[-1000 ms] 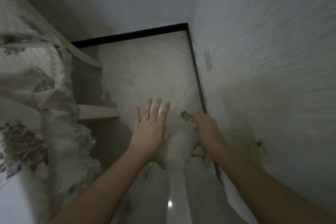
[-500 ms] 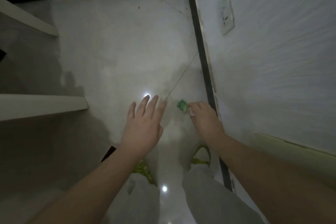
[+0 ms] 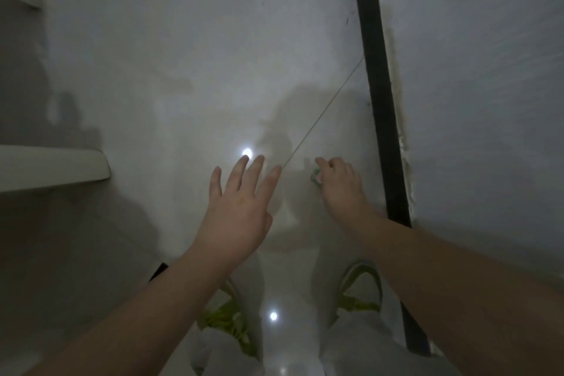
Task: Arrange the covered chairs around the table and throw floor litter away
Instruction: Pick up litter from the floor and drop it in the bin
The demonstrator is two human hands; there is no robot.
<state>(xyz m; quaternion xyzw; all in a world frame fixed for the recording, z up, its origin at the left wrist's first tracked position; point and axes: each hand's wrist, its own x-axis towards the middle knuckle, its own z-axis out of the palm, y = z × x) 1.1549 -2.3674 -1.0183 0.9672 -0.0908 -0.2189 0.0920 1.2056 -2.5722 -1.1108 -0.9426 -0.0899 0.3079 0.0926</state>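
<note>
**Green scrap pinched low by the wall**

Small, crumpled green litter (image 3: 315,175) pinched in right hand (image 3: 338,185), near black skirting (image 3: 380,94) on the right. Left hand (image 3: 238,210) spread wide, holding nothing. Bare pale floor (image 3: 183,70) far and left; chair leg (image 3: 52,166) at left.

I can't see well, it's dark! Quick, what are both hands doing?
Left hand: open, fingers spread, holding nothing.
Right hand: pinching a small green crumpled scrap of litter.

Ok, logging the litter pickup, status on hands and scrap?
Right hand pinching green scrap, low by the black baseboard. Left hand open, fingers spread, holding nothing. Nothing blocking.
</note>
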